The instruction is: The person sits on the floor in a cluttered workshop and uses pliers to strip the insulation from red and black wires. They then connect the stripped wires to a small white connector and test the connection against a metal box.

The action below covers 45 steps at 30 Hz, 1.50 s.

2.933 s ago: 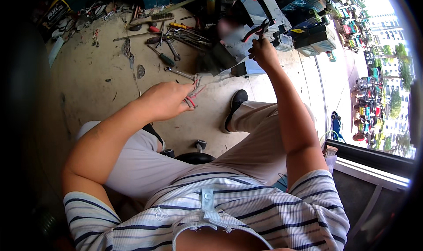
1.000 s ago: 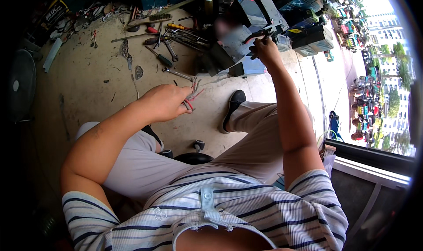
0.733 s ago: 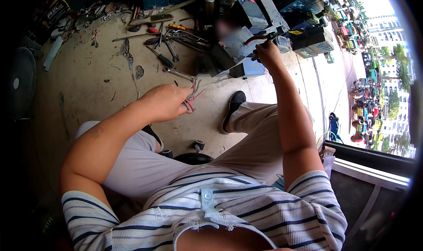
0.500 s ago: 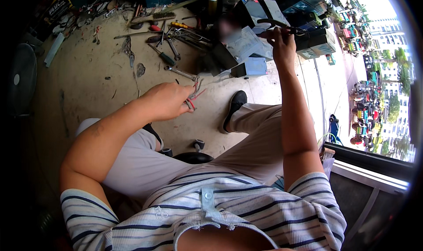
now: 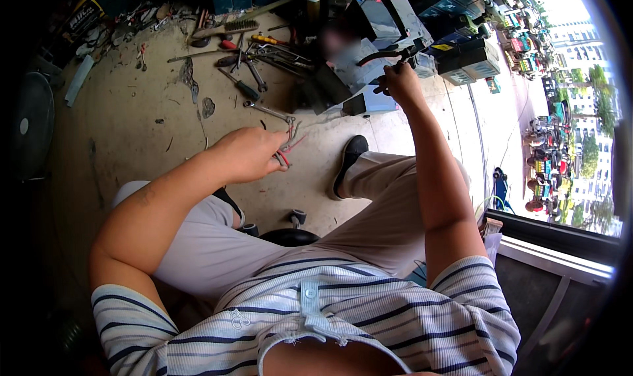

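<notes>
My left hand is closed round a small bunch of short wires, some red and some grey, whose ends stick out past the fingers. Farther off to the right, my right hand grips a dark pliers-like tool. One curved dark arm of it reaches left from the fist; its exact kind is hard to make out. Just beyond and below that hand are grey box-shaped batteries and a blue-grey battery case.
Wrenches, a screwdriver and a wire brush lie on the floor ahead. A round fan-like object stands at the far left. More dark batteries are stacked at the right. Below are a black shoe and castor wheels.
My right hand has moved left and slightly nearer with the dark tool, which has turned in the grip. My left hand with the wires has barely shifted.
</notes>
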Each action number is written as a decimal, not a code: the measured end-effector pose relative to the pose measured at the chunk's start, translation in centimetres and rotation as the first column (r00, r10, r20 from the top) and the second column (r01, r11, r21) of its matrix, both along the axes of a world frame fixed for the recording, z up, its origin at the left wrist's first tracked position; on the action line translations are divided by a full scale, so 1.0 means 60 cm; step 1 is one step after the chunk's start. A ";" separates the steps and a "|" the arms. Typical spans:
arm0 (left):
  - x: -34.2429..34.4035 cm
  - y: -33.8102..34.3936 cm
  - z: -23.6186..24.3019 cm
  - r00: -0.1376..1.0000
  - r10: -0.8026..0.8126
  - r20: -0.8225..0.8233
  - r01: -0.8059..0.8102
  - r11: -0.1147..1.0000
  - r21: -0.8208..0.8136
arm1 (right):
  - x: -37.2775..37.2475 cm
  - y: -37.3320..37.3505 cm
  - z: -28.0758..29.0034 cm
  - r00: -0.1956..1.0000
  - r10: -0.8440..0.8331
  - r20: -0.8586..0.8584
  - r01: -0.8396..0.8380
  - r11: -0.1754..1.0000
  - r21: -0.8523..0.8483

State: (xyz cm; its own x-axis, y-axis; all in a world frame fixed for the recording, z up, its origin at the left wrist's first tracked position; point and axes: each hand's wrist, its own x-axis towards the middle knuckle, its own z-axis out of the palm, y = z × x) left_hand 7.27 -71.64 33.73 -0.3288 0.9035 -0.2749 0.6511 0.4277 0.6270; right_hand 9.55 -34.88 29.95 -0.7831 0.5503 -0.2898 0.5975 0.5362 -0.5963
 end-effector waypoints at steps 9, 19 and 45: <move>0.000 0.000 0.003 0.999 0.022 0.029 -0.021 0.999 -0.025 | -0.001 -0.029 0.087 0.782 0.002 -0.623 -0.056 0.996 -0.066; -0.003 0.006 0.002 1.000 0.002 0.019 -0.002 1.000 -0.026 | 0.002 -0.017 0.007 0.966 0.256 0.019 -0.243 0.888 0.389; -0.004 0.004 0.003 1.000 -0.017 0.009 0.017 0.998 -0.064 | -0.008 0.015 -0.069 0.958 0.116 -0.263 -0.066 0.979 0.192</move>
